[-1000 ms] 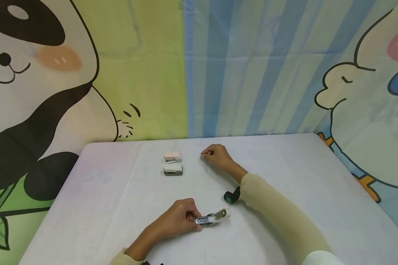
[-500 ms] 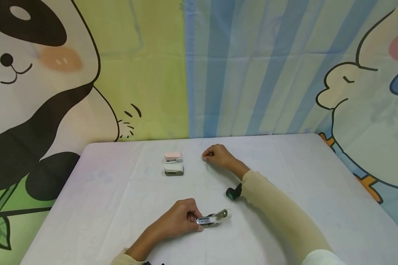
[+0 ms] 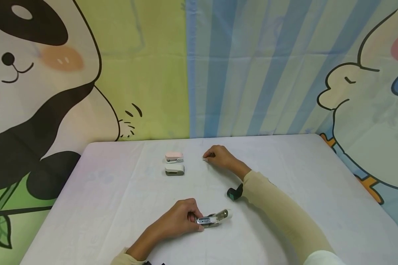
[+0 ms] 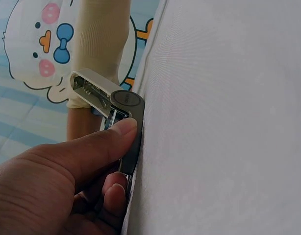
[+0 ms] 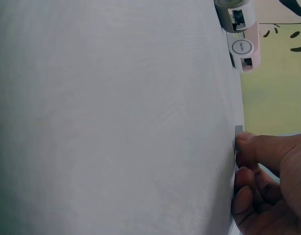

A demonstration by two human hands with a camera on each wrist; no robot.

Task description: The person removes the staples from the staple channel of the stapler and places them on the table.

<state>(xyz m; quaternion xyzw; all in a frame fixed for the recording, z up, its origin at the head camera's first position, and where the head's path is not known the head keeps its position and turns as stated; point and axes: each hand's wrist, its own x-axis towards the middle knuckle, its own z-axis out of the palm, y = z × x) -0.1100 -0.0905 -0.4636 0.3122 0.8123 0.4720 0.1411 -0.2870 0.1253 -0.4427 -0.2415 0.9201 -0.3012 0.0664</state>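
My left hand (image 3: pixel 180 218) pinches a small stapler (image 3: pixel 213 219) at its base, near the front of the table. The stapler's white top is swung up and back from the metal magazine, as the left wrist view also shows with its dark round hinge. Further back, my right hand (image 3: pixel 220 156) is low over the cloth. Thumb and fingers there pinch a short silvery strip of staples (image 5: pixel 239 131), only one end of which shows. Left of that hand stand a pink stapler (image 3: pixel 174 157) and a white-and-grey stapler (image 3: pixel 174 169), side by side.
A white cloth covers the table (image 3: pixel 126 206). Behind it hangs a printed cartoon curtain (image 3: pixel 219 73). A black device (image 3: pixel 234 193) juts from the right wrist beside the sleeve (image 3: pixel 282 209).
The head view has shifted slightly, so everything appears a little further right. Both hands keep their holds and hardly move.
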